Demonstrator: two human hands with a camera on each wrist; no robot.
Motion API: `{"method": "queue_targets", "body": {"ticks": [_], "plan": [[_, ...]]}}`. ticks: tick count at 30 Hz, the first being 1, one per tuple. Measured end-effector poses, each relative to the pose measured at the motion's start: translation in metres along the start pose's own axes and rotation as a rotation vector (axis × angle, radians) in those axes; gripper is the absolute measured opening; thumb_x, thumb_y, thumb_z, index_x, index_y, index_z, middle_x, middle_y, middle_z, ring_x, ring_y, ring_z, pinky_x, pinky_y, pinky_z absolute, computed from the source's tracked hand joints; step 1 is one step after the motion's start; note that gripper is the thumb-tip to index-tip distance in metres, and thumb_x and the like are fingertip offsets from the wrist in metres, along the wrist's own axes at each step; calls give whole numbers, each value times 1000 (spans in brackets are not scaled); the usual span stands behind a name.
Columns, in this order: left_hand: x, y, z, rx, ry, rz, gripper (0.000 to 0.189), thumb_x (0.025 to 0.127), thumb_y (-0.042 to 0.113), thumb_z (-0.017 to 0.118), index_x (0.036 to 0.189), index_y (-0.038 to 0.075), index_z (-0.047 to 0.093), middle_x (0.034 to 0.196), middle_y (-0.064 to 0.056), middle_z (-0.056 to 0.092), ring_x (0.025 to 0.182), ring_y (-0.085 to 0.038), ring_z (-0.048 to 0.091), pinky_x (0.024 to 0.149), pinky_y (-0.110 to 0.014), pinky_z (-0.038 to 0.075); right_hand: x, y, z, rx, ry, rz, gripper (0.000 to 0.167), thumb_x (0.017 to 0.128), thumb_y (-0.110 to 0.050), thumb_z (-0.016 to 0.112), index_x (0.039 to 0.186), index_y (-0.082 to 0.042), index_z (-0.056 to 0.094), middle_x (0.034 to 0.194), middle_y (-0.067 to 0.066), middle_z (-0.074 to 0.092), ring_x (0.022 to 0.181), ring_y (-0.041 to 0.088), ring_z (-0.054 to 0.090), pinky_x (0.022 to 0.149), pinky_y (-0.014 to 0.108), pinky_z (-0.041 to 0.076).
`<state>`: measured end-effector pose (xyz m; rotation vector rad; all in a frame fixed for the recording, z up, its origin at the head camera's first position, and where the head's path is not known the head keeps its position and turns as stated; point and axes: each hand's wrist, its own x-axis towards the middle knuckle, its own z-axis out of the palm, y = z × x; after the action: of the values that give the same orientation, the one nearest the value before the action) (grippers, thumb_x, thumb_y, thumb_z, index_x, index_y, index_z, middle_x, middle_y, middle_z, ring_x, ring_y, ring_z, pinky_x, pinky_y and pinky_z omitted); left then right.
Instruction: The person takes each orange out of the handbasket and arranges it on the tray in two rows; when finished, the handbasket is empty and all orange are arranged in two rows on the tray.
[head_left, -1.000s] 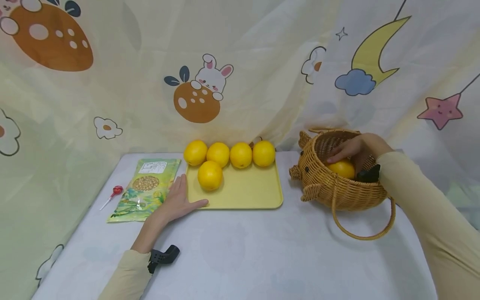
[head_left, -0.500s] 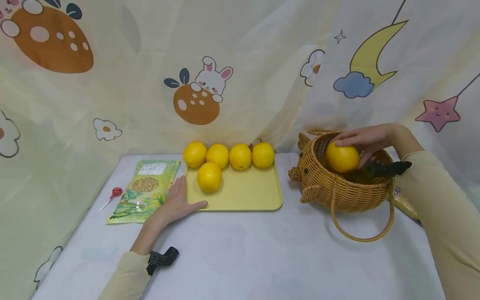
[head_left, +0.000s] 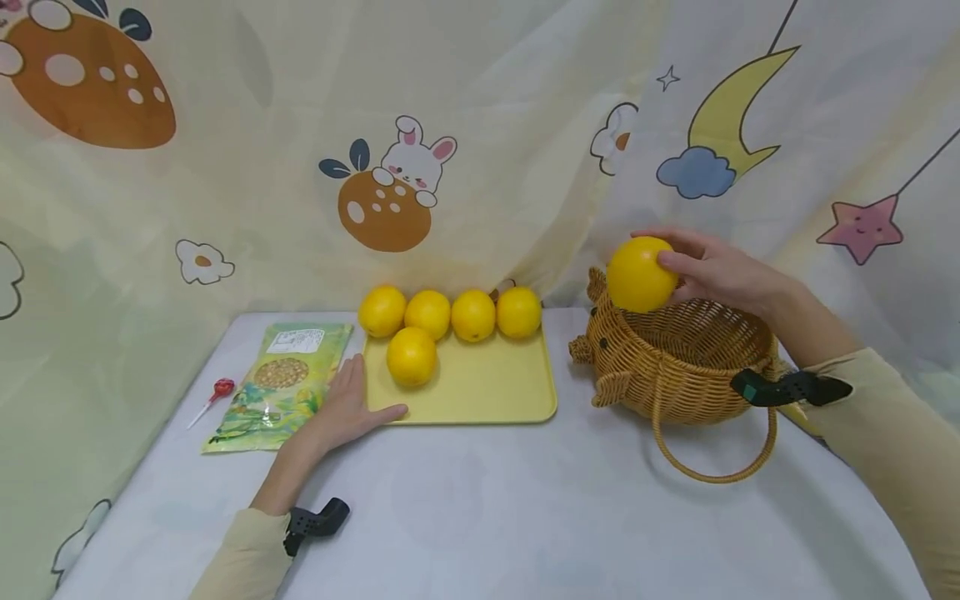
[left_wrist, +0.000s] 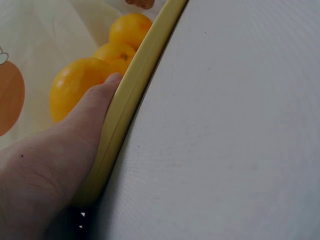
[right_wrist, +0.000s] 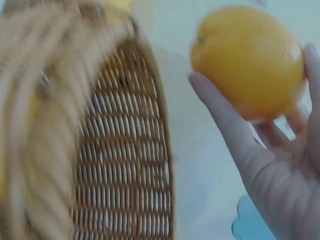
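Observation:
My right hand (head_left: 716, 271) holds an orange (head_left: 641, 275) above the left rim of a wicker pig-shaped basket (head_left: 637, 358). In the right wrist view, thumb and fingers curl round that orange (right_wrist: 250, 62), beside the basket's woven wall (right_wrist: 125, 150). My left hand (head_left: 345, 412) lies with straight fingers along the left edge of a yellow tray (head_left: 495, 392), its thumb over the front corner. Several oranges (head_left: 472, 315) line the tray's back edge, and one more orange (head_left: 412, 357) sits in front of them. The left wrist view shows the left thumb (left_wrist: 95, 102) along the tray's rim (left_wrist: 135, 75).
Left of the tray lies a green and yellow bag (head_left: 281, 387) with a round picture of beans or grains. A red lollipop (head_left: 223, 387) is beyond it. The basket's loop handle (head_left: 712, 478) hangs toward the front. Behind everything hangs a printed curtain (head_left: 517, 150).
The right hand has lifted the orange up out of the basket and carried it left to above the rim. My left hand stays at the tray; the head view has shifted slightly.

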<state>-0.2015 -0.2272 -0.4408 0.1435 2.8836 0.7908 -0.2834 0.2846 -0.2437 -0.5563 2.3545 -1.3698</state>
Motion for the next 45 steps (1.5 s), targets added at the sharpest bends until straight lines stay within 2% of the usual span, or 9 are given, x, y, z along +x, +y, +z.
{"method": "queue_targets", "body": {"ticks": [6, 10, 14, 17, 25, 30, 35, 39, 45], "plan": [[0, -2, -3, 4, 5, -5, 130, 76, 77, 58, 152, -4, -10, 161, -26, -8, 150, -43, -5, 121, -60, 2, 17, -21, 41, 69, 136, -55, 51, 101, -31, 51, 149, -22, 36, 130, 0, 48, 99, 15, 60, 79, 22, 58], [-2, -2, -3, -2, 1, -5, 131, 76, 77, 59, 152, -5, -9, 161, -27, -8, 150, -44, -4, 121, -60, 3, 29, -27, 68, 72, 157, -70, 51, 99, -30, 56, 146, -19, 40, 130, 3, 51, 97, 16, 61, 76, 24, 59], [-2, 0, -2, -13, -1, -6, 131, 76, 76, 60, 152, -5, -8, 161, -26, -7, 150, -44, -3, 121, -60, 5, 42, -30, 89, 110, 122, -71, 53, 97, -28, 59, 144, -21, 36, 140, 8, 47, 104, 19, 62, 83, 27, 58], [-2, 2, -2, -16, -3, -9, 130, 76, 76, 60, 153, -4, -9, 161, -25, -8, 150, -43, -4, 121, -60, 4, 51, -32, 101, 135, 100, -73, 55, 95, -25, 60, 143, -22, 33, 141, 13, 46, 106, 22, 61, 86, 29, 57], [-3, 3, -4, -7, 4, -7, 130, 76, 75, 60, 153, -5, -8, 162, -25, -7, 150, -43, -4, 121, -60, 4, 72, -31, 129, 36, 35, -53, 66, 90, -26, 68, 146, -17, 33, 140, 11, 46, 123, 29, 53, 96, 40, 51], [-2, 2, -2, -12, 0, -7, 130, 76, 76, 60, 153, -4, -7, 162, -25, -7, 150, -43, -3, 121, -60, 5, 81, -34, 143, 5, 25, -15, 71, 85, -28, 73, 140, -19, 29, 140, 12, 44, 122, 30, 53, 103, 46, 46], [-1, 2, -1, -5, -3, -8, 130, 76, 76, 60, 152, -5, -8, 161, -26, -7, 150, -43, -2, 121, -60, 5, 93, -33, 151, -45, -7, 2, 71, 82, -29, 74, 134, -16, 28, 135, 15, 49, 113, 28, 56, 96, 38, 48], [0, 0, 0, 7, -1, -9, 130, 76, 76, 59, 152, -5, -9, 161, -26, -6, 150, -44, -2, 121, -59, 5, 102, -31, 157, -72, -62, -14, 78, 82, -30, 74, 142, -14, 27, 137, 13, 46, 111, 26, 56, 92, 34, 50], [-1, 1, -2, -6, -2, -9, 131, 76, 75, 60, 152, -5, -8, 161, -26, -7, 150, -43, -2, 121, -60, 4, 111, -26, 173, 10, -146, -1, 73, 80, -26, 78, 140, -21, 35, 130, 11, 51, 103, 26, 61, 87, 38, 57]]}}
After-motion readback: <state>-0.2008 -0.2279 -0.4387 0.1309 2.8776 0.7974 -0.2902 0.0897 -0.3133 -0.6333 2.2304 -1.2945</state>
